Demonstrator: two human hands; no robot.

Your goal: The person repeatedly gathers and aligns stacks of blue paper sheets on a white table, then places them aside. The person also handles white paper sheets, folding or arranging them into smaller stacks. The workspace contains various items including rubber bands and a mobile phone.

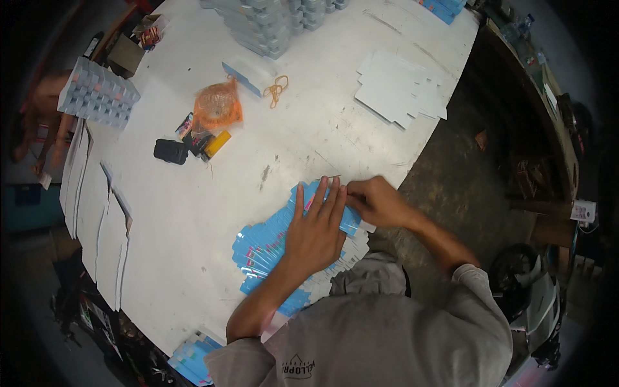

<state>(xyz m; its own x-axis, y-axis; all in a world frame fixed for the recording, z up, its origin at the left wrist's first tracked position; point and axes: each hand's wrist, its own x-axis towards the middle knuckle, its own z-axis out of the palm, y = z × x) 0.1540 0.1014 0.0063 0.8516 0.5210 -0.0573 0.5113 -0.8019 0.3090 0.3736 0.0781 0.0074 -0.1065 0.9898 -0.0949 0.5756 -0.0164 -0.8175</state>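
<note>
A fanned row of blue printed card box blanks lies at the near edge of the white table, with pale edges toward me. My left hand rests on top of them, its fingers stretched out and lying flat. At the far right end of the row, my right hand is closed, thumb and fingers bent in at the edge of a blue card blank. Its fingertips are partly hidden, so how much card it grips is unclear.
On the white table lie an orange plastic bag, a black pouch, a yellow lighter and rubber bands. White card blanks lie far right. Grey stacks stand at the back. Another person is at far left.
</note>
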